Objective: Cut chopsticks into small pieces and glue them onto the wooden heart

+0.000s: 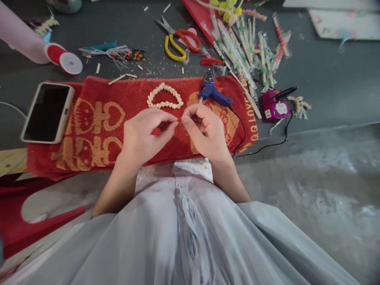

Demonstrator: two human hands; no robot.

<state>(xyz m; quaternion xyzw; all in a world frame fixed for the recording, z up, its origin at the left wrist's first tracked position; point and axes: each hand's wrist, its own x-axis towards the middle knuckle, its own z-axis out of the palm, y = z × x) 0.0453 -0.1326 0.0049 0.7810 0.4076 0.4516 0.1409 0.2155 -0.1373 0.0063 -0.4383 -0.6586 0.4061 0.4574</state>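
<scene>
My left hand and my right hand meet above a red towel with orange patterns. Thumb and forefinger are pinched together on each, their tips almost touching; whatever lies between them is too small to make out. Just beyond my fingers, a ring of cream-coloured small beads or pieces lies on the towel. A blue hot glue gun rests on the towel past my right hand, its black cord running down to the right.
Left on the towel lies a phone. Behind are a red ribbon spool, scissors with yellow and orange handles, and many wrapped sticks. A purple power socket cube stands at the right, near the table edge.
</scene>
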